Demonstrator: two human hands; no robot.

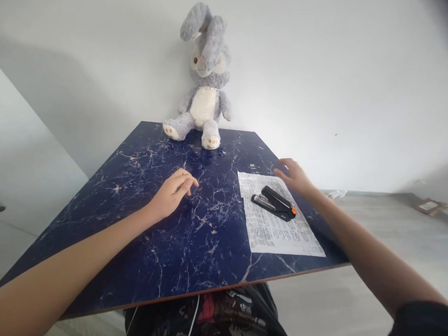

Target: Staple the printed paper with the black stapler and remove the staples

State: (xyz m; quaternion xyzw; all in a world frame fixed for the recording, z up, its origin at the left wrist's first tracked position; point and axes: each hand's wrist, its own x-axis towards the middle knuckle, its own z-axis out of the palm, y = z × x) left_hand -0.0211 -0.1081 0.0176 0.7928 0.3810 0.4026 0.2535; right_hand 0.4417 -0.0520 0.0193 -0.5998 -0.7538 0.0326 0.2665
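My left hand [172, 192] rests on the dark blue marbled table [138, 251], fingers loosely curled and apart, holding nothing. A printed paper sheet [274, 230] lies on the table's right side. My right hand [294, 176] lies flat with fingers stretched out at the far right corner of the sheet, touching it. On the sheet sits a black stapler [278, 203] with an orange tip, just below my right hand. A small white scrap [252, 165] lies beyond the sheet.
A grey and white plush rabbit [204, 84] sits at the table's far edge against the white wall. The table's right edge runs close to the paper. Grey floor lies to the right, with a small framed object [429, 206] by the wall.
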